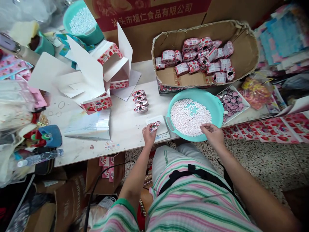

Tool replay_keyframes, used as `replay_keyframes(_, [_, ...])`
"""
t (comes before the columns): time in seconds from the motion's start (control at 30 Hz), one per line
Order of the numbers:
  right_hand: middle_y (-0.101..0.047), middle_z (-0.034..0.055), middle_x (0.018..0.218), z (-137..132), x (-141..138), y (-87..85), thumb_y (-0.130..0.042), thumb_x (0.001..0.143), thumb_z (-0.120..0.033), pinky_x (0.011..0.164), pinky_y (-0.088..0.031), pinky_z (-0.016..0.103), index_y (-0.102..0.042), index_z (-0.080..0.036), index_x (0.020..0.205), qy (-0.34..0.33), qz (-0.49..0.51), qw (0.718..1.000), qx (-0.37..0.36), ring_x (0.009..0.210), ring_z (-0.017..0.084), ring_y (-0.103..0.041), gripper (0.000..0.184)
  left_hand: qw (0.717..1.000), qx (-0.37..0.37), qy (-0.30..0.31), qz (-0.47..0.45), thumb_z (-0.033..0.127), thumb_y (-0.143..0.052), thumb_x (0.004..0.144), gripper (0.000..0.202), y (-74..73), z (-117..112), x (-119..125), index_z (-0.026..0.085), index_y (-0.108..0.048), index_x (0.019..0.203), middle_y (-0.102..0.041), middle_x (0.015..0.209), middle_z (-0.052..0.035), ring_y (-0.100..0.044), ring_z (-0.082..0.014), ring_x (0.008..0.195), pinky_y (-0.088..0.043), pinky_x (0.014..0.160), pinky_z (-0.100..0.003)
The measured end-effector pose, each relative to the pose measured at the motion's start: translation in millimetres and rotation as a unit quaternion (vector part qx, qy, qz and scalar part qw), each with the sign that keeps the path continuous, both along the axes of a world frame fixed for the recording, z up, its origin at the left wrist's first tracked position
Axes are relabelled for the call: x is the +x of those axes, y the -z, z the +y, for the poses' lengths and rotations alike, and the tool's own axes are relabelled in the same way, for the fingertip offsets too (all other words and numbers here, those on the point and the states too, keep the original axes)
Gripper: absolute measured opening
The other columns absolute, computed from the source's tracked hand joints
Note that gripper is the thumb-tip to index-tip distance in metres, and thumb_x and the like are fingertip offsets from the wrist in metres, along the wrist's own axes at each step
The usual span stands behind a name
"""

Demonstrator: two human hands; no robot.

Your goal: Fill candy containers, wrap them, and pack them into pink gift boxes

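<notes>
L hand (148, 135) sat nearest, at the table (125, 129) edge, fingers closed round a small oval cup (154, 126). The cup was pinched by its near end, mouth tilted up, and held over the white scale (162, 135), prob. so it stayed level w/ the pan and open to the other hand. So the cup lay in the fingertips, not deep in the palm.

R hand (213, 133) rested just beside it on the near rim of the teal basin (217, 103), fingers curled down onto the white candies (189, 117). Couldn't tell if any were pinched. The basin touched the scale's right side, likely to keep the reach short.

Further back, four more cups (139, 101) stood in a neat row. Beyond that was a lid tray (231, 101), then a cardboard box (243, 54) of wrapped packs (202, 58).
</notes>
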State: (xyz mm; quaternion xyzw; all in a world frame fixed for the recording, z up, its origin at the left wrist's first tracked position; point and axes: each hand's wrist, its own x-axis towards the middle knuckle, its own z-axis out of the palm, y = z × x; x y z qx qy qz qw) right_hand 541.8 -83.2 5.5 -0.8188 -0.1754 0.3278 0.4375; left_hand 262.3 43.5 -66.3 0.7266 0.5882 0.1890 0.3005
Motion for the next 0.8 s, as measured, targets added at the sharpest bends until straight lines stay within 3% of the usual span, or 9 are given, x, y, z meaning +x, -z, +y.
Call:
replay_keyframes(0.1, [-0.064, 0.0008, 0.072, -6.4, -1.9, -0.7, -0.070, 0.063, -0.037, 0.065, -0.047, 0.025, -0.065, -0.017, 0.078, 0.014, 0.004, 1.000, 0.000, 0.063, 0.012, -0.056, 0.025, 1.000, 0.013, 0.025, -0.002, 0.028, -0.073, 0.069, 0.060, -0.6, 2.7, -5.1, 0.020, -0.046, 0.122, -0.061, 0.117, -0.0087, -0.056, -0.0233, 0.108, -0.036, 0.099, -0.041])
replay_keyframes(0.23, [-0.062, -0.0002, 0.069, -14.8, -3.1, 1.8, -0.070, 0.062, -0.037, 0.063, -0.047, 0.025, -0.065, -0.017, 0.077, 0.047, 0.006, 0.999, 0.001, 0.061, 0.012, -0.056, 0.026, 0.999, 0.035, 0.010, 0.003, 0.041, -0.076, 0.063, 0.083, -7.9, -7.3, -27.2, 0.020, -0.034, 0.132, -0.055, 0.124, -0.0110, -0.049, -0.0262, 0.117, -0.034, 0.101, -0.042])
replay_keyframes(0.47, [-0.061, -0.0010, 0.066, -21.0, -0.9, 9.1, -0.070, 0.061, -0.036, 0.060, -0.049, 0.025, -0.065, -0.017, 0.074, 0.075, 0.003, 0.997, 0.028, 0.059, 0.012, -0.055, 0.023, 0.999, 0.009, -0.010, 0.039, 0.041, -0.074, 0.066, 0.080, -13.6, -40.4, -61.5, 0.021, -0.034, 0.133, -0.057, 0.119, -0.0097, -0.049, -0.0269, 0.115, -0.035, 0.099, -0.043])
replay_keyframes(0.8, [-0.062, -0.0008, 0.069, -10.4, 2.5, 5.9, -0.071, 0.062, -0.035, 0.062, -0.050, 0.024, -0.065, -0.016, 0.076, 0.067, -0.007, 0.997, 0.043, 0.061, 0.011, -0.056, 0.024, 0.998, 0.003, -0.039, 0.046, 0.041, -0.073, 0.066, 0.074, -11.7, -55.7, -70.1, 0.022, -0.038, 0.129, -0.058, 0.118, -0.0100, -0.051, -0.0271, 0.111, -0.037, 0.097, -0.043])
